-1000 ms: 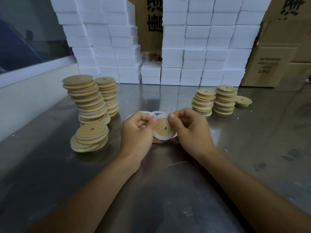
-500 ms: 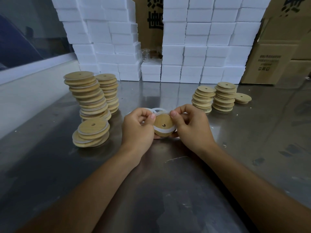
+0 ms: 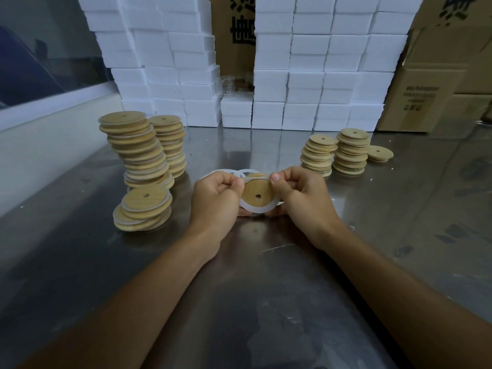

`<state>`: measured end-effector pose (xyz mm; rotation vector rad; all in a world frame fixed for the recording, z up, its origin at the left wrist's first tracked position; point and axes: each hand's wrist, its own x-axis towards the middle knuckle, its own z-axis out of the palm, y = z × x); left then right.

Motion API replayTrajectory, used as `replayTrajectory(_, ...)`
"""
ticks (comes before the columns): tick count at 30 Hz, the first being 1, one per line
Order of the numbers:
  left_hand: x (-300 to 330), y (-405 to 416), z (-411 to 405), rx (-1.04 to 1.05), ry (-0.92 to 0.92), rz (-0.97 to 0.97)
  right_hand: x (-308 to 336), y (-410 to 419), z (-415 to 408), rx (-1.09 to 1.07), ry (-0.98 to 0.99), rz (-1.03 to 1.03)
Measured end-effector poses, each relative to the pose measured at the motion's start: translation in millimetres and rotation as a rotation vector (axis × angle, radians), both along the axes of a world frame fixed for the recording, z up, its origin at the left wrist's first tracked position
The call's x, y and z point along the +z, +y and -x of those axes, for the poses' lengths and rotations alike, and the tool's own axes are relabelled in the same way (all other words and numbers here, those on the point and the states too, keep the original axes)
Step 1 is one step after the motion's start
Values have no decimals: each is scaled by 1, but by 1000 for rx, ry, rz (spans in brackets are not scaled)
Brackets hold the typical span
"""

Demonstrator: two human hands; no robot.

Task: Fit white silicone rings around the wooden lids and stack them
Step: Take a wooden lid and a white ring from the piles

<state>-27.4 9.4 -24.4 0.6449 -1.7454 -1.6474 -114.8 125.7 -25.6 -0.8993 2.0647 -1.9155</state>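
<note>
Both hands raised just above the steel table (image 3: 266, 302), gripping one wooden lid (image 3: 257, 194) between them. Left hand (image 3: 214, 202) curled on the lid's left edge, thumb pressed against the white silicone ring (image 3: 259, 209); right hand (image 3: 303, 201) curled on the right edge, thumb tip at the upper rim. Ring seated round the lower rim, upper part not clearly seated. Loose rings (image 3: 246, 173) flat on the table just behind the hands. Ringed lids stacked (image 3: 143, 158) to the left; bare lids stacked (image 3: 335, 153) well off to the right. White foam boxes (image 3: 319, 75) banked at the back.
</note>
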Motion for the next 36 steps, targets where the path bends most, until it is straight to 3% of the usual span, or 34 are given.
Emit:
replayTrajectory(21,-9,0,4,49,-1,127,0,-2,-2,-32,31,6)
replayTrajectory(36,-7,-3,4,84,-9,63,1,2,3,10,-3,21)
